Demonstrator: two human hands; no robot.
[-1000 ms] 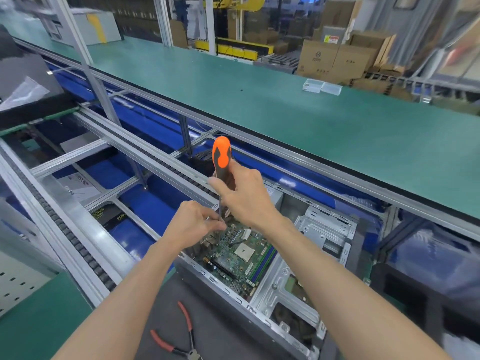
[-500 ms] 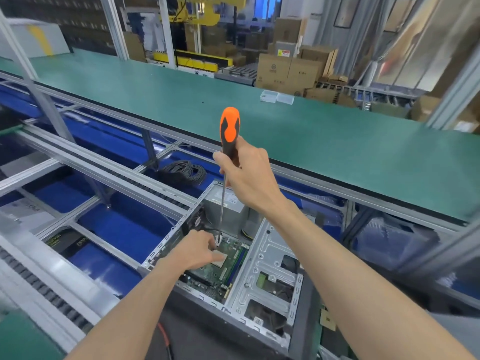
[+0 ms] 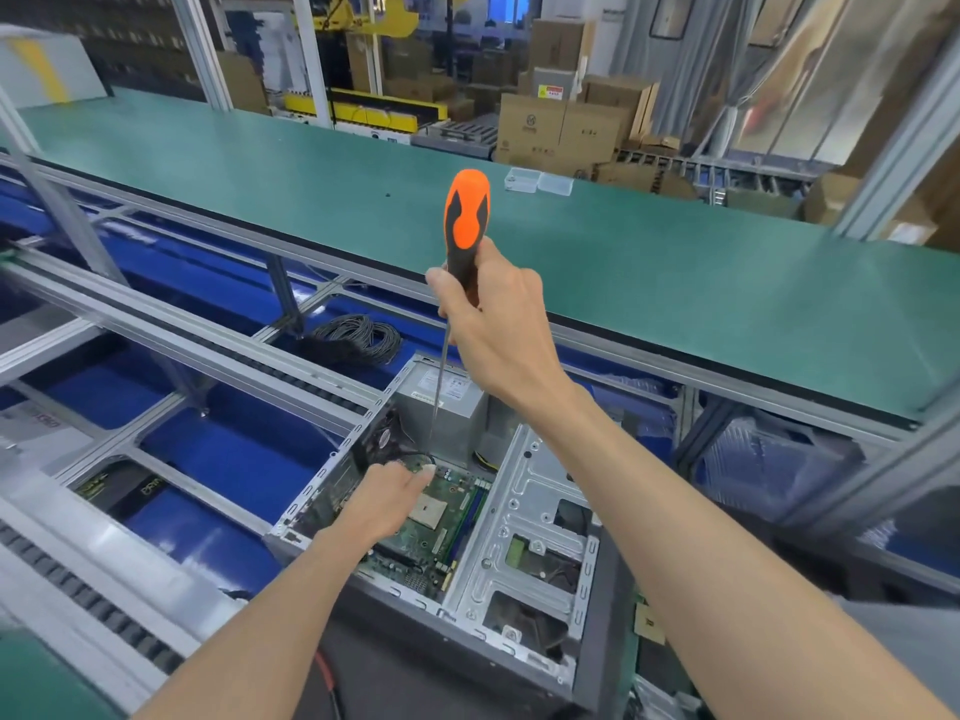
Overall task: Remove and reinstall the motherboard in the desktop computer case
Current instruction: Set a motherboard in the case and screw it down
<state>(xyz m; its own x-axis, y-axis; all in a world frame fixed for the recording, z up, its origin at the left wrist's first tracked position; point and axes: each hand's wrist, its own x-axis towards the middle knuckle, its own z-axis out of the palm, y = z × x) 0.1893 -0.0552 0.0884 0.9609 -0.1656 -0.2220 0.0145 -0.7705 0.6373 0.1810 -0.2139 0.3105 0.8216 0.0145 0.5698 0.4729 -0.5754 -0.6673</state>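
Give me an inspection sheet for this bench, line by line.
Surface: long green work mat behind; aluminium conveyor rails in front of it.
Job's things: open grey metal desktop case with green motherboard inside; orange-and-black long-shaft screwdriver, tip down near the board's far corner.
Clutter: two clear plastic boxes on the mat.
Hands: right hand grips the screwdriver handle; left hand rests fingers at the tip.
Cables: coiled black cable beyond the case.
Surroundings: stacked cardboard cartons.
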